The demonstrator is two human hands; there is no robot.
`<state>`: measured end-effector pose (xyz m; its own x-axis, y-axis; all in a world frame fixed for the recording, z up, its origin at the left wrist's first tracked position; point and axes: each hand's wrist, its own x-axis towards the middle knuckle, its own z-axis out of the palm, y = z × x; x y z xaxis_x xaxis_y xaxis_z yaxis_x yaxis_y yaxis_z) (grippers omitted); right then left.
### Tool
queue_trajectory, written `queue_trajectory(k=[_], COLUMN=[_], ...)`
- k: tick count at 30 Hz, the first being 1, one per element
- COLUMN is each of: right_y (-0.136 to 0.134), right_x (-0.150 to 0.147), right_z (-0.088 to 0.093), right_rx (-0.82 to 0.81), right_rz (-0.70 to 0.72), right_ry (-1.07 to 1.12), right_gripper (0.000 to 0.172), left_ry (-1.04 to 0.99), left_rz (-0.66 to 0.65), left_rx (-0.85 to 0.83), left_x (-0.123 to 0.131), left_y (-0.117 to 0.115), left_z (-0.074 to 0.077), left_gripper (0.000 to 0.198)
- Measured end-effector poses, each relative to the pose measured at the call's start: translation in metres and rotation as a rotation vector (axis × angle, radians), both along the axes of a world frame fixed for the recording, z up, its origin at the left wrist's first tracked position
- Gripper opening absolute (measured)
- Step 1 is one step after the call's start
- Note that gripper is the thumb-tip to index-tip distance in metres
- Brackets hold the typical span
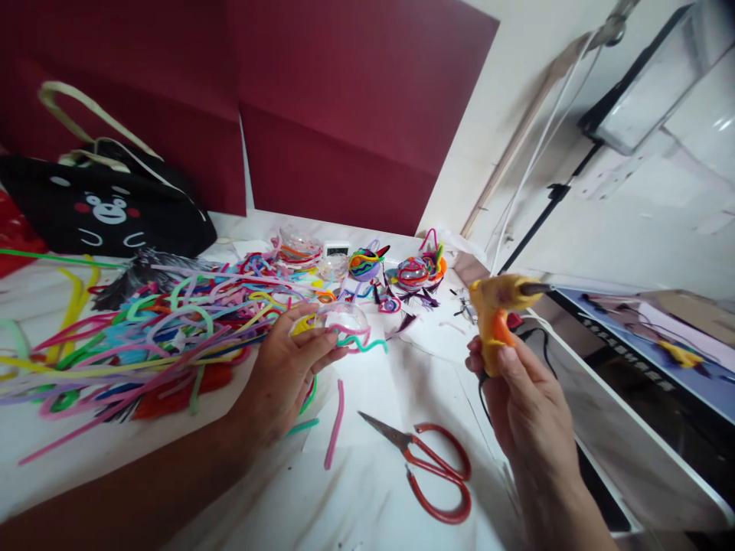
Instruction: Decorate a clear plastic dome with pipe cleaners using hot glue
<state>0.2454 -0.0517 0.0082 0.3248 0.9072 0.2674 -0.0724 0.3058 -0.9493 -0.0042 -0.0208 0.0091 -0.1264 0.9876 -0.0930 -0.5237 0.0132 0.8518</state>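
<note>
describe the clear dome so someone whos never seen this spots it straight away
Start at the big dark red panel at the back and drop down past the small decorated balls to the person's left hand. The clear dome is at its fingertips, with a pink strip and a wavy teal strip at its lower edge. Unlike those balls, it is held.

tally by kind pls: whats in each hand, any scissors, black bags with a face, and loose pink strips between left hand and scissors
Glue gun, in the right hand: 1
Clear rounded shell, in the left hand: 1
Scissors: 1 pair
Black bag: 1
Loose pink strip: 1
Total: 5
</note>
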Motion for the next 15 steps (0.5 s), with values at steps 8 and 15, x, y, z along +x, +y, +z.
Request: queue_trajectory(k=[8,15], right_y=[-0.002,-0.006], right_x=[-0.012,-0.02], right_z=[0.0,-0.005], right_rx=[-0.024,-0.046], right_rz=[0.084,0.162], right_ry=[0.163,0.009], right_gripper=[0.02,0.028], left_ry=[-0.017,-0.002], left_rz=[-0.008,-0.018], left_rx=[-0.019,-0.014], left_x=[0.001,0.001], left_y=[-0.001,-0.002], left_z=[0.0,0.0], left_gripper=[0.06,0.056])
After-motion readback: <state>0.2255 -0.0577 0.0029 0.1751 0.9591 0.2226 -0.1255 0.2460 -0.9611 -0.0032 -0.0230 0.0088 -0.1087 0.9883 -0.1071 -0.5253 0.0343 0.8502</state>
